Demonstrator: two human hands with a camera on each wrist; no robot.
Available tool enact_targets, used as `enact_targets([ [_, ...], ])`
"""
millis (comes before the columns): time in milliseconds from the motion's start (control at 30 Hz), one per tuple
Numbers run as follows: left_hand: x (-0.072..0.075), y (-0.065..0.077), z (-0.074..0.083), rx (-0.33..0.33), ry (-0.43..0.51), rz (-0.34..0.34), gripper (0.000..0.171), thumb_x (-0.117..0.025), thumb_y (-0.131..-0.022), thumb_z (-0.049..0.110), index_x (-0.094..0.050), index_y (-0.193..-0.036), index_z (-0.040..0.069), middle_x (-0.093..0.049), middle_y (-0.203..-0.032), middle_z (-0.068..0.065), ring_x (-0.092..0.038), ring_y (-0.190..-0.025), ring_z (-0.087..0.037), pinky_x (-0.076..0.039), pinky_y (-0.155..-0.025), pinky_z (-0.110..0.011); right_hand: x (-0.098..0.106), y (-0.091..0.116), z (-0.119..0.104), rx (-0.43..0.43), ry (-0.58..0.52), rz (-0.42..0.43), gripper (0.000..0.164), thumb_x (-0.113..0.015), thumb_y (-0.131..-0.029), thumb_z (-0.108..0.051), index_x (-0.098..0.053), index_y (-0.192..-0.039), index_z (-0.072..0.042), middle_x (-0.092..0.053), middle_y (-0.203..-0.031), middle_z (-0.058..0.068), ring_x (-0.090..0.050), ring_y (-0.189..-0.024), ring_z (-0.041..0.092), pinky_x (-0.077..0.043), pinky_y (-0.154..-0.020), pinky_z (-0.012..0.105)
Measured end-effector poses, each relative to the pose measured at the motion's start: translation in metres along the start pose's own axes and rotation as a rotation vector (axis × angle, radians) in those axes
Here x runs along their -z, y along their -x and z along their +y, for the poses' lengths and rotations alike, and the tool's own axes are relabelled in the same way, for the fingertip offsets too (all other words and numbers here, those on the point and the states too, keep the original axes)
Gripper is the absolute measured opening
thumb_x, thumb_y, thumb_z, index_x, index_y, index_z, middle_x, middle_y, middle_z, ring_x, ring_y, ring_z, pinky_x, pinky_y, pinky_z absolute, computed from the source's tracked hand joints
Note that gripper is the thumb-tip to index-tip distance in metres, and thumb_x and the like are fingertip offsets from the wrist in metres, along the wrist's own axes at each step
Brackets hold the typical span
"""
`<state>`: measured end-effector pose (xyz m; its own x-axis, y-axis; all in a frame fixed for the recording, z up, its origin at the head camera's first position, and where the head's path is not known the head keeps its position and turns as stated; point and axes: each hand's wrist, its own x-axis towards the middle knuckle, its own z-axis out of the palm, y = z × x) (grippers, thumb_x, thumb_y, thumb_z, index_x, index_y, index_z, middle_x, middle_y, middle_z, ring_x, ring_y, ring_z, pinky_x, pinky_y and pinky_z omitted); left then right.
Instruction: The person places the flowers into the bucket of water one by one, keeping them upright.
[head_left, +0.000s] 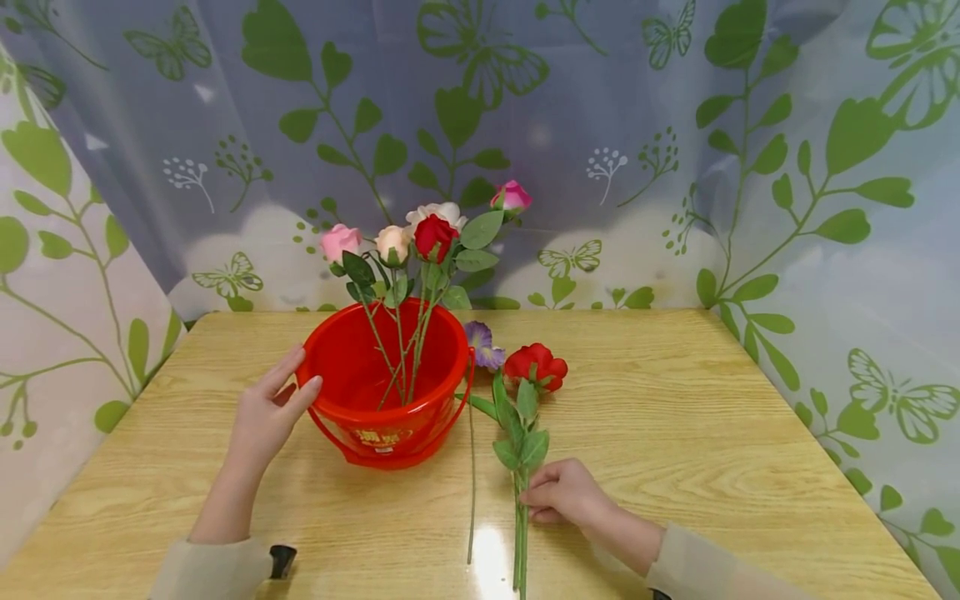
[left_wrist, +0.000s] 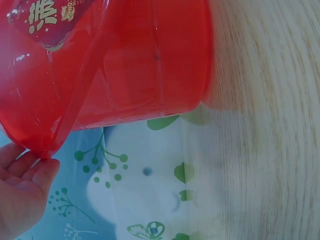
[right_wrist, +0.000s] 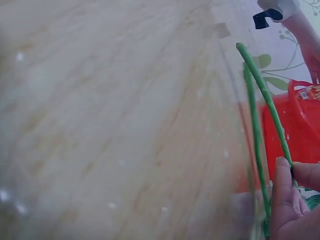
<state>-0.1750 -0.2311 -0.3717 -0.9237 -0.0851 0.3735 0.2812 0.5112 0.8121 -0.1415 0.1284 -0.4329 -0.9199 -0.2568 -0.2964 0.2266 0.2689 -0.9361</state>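
My left hand grips the left rim of a red plastic bucket, thumb and fingers on either side of the edge. Several artificial roses stand in the bucket, among them a pink one, a peach one and a red one. To the right, my right hand pinches a green stem between thumb and fingers. A second green stem runs beside it. The red flower at the top of these stems lies close over the table, with green leaves below it.
A purple flower lies on the wooden table just right of the bucket, its thin stem pointing toward me. Behind the table hangs a curtain with leaf and butterfly prints.
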Motion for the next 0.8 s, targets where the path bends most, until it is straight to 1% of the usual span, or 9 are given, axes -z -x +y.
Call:
enact_targets([
  [267, 0.001, 0.001, 0.001, 0.006, 0.011, -0.006, 0.054, -0.060, -0.085, 0.021, -0.040, -0.131, 0.000, -0.039, -0.134, -0.013, -0.037, -0.121, -0.028, -0.040, -0.085, -0.034, 0.007, 0.002, -0.011, 0.066, -0.008, 0.015, 0.012, -0.063, -0.077, 0.001, -0.059, -0.082, 0.011, -0.060, -0.067, 0.005, -0.058, -0.058, 0.013, -0.054, -0.058, 0.028],
  [467, 0.001, 0.001, 0.001, 0.005, 0.013, 0.000, 0.053, -0.060, -0.085, 0.020, -0.041, -0.130, 0.000, -0.040, -0.133, -0.013, -0.037, -0.121, -0.029, -0.041, -0.084, -0.033, 0.015, 0.005, -0.027, 0.128, -0.001, 0.005, 0.016, -0.061, -0.079, 0.000, -0.057, -0.088, 0.013, -0.064, -0.076, 0.015, -0.061, -0.063, 0.018, -0.054, -0.063, 0.036],
  [533, 0.000, 0.001, 0.001, 0.001, 0.013, 0.002, 0.053, -0.060, -0.085, 0.020, -0.041, -0.130, -0.001, -0.040, -0.133, -0.013, -0.037, -0.120, -0.029, -0.041, -0.084, -0.032, 0.018, 0.006, -0.034, 0.138, 0.003, 0.008, 0.018, -0.061, -0.080, -0.001, -0.057, -0.089, 0.013, -0.064, -0.078, 0.016, -0.061, -0.065, 0.020, -0.054, -0.064, 0.037],
  [633, 0.000, 0.001, 0.001, -0.004, 0.013, 0.003, 0.053, -0.061, -0.085, 0.019, -0.041, -0.130, -0.001, -0.040, -0.133, -0.014, -0.037, -0.120, -0.029, -0.041, -0.084, -0.031, 0.022, 0.006, -0.043, 0.148, 0.005, 0.023, 0.018, -0.061, -0.080, -0.002, -0.057, -0.090, 0.013, -0.063, -0.078, 0.013, -0.061, -0.067, 0.020, -0.054, -0.065, 0.036],
  [800, 0.000, 0.001, 0.001, -0.010, 0.015, 0.005, 0.053, -0.061, -0.085, 0.018, -0.041, -0.130, -0.001, -0.040, -0.133, -0.014, -0.038, -0.120, -0.029, -0.041, -0.084, -0.028, 0.027, 0.004, -0.058, 0.161, -0.015, 0.057, 0.018, -0.061, -0.080, -0.002, -0.056, -0.090, 0.012, -0.062, -0.076, 0.010, -0.060, -0.065, 0.016, -0.054, -0.066, 0.036],
])
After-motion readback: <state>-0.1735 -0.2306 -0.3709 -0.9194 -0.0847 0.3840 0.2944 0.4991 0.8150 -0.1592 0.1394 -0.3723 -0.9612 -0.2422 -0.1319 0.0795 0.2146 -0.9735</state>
